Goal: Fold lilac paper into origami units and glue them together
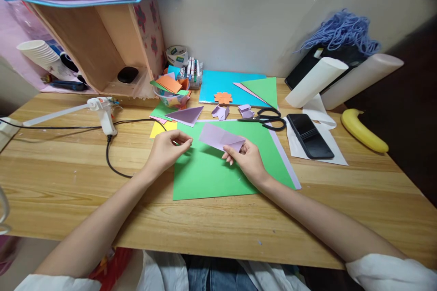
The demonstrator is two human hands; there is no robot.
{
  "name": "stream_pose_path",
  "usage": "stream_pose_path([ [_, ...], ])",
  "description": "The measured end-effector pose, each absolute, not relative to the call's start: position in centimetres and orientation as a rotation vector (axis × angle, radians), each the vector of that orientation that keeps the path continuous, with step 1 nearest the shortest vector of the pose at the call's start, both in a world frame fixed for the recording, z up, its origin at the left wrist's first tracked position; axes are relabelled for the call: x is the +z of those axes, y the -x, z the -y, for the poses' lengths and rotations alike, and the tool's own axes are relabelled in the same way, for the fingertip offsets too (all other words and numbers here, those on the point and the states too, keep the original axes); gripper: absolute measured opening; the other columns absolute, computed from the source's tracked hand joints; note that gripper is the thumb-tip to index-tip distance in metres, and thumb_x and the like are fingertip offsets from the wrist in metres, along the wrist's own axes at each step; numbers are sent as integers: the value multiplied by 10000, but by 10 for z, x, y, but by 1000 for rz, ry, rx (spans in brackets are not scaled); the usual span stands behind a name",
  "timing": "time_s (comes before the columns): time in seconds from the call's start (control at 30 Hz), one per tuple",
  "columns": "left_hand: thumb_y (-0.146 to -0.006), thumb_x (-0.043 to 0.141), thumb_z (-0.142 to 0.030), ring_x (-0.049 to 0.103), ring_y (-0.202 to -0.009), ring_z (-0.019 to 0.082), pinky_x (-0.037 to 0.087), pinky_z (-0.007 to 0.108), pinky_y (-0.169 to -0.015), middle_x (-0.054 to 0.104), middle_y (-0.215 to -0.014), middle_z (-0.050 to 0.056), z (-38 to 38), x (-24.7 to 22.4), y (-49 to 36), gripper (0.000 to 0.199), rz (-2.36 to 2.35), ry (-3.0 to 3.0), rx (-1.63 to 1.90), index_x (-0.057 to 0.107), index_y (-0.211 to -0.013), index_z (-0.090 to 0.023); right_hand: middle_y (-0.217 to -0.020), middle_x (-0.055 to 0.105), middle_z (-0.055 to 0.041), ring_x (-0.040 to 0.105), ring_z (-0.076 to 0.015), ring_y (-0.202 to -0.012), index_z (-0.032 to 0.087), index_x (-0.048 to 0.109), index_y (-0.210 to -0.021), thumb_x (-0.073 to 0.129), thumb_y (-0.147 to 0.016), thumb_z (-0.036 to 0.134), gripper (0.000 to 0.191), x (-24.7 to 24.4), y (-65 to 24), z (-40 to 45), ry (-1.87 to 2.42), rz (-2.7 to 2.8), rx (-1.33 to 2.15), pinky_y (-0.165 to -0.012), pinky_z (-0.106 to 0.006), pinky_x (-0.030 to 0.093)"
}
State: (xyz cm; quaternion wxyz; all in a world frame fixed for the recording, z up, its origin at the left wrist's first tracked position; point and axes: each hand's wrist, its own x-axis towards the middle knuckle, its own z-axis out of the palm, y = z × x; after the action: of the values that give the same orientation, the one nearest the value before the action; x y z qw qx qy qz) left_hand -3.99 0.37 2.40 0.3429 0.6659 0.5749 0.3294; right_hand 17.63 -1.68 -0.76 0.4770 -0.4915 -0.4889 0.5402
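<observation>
A folded piece of light purple paper point(218, 136) is held up over a green sheet point(218, 177), a crease running across it. My right hand point(247, 157) pinches its right end between thumb and fingers. Left of the paper, my left hand point(170, 148) hovers apart from it, thumb and fingertips drawn together with nothing visible between them. Behind the green sheet lie a purple folded triangle point(187, 116), two small purple folded pieces point(220, 112) and black-handled scissors point(264, 119). An orange flower-shaped paper piece point(223, 97) rests on blue paper point(218, 82).
A white glue gun point(104, 116) with a trailing cord lies left. Behind stand a bowl of paper scraps point(170, 93), markers point(194, 70) and an open box point(116, 45). On the right are a phone point(309, 136), a banana point(363, 131), white rolls point(317, 82) and blue yarn point(341, 32).
</observation>
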Motion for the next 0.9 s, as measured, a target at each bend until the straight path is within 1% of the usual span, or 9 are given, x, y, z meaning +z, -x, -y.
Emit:
stream_pose_path([
  [0.2, -699, 611, -302, 601, -638, 155, 446, 229, -550, 677, -708, 58, -2, 24, 40, 174, -1469, -1748, 818, 670, -734, -142, -572, 632, -15, 546, -101, -464, 122, 538, -859, 672, -694, 391, 343, -8, -176, 17, 1185, 1207, 1326, -422, -207, 433],
  [0.37, -708, 615, -312, 584, -626, 143, 409, 218, -521, 678, -719, 51, -2, 24, 40, 172, -1473, -1791, 820, 672, -712, -150, -577, 634, -14, 537, -100, -458, 124, 540, -871, 669, -690, 410, 362, -8, -177, 17, 1198, 1213, 1320, -415, -208, 423],
  [0.5, -727, 596, -296, 587, -665, 144, 392, 213, -524, 683, -755, 47, -2, 26, 39, 162, -1439, -1831, 841, 679, -729, -157, -577, 633, -13, 529, -96, -452, 125, 538, -870, 670, -687, 415, 367, -7, -176, 18, 1206, 1206, 1318, -411, -205, 416],
  [0.63, -744, 577, -300, 589, -684, 148, 390, 213, -529, 685, -782, 50, -2, 25, 39, 180, -1436, -1828, 849, 684, -768, -158, -581, 630, -11, 522, -93, -453, 126, 532, -880, 662, -702, 400, 352, -6, -176, 18, 1200, 1205, 1318, -409, -203, 410],
  [0.9, -764, 553, -359, 592, -685, 153, 394, 209, -529, 693, -797, 58, -3, 24, 39, 248, -1452, -1795, 851, 690, -780, -153, -583, 630, -5, 517, -92, -444, 134, 526, -889, 657, -704, 406, 354, -7, -176, 18, 1198, 1209, 1317, -405, -205, 406],
])
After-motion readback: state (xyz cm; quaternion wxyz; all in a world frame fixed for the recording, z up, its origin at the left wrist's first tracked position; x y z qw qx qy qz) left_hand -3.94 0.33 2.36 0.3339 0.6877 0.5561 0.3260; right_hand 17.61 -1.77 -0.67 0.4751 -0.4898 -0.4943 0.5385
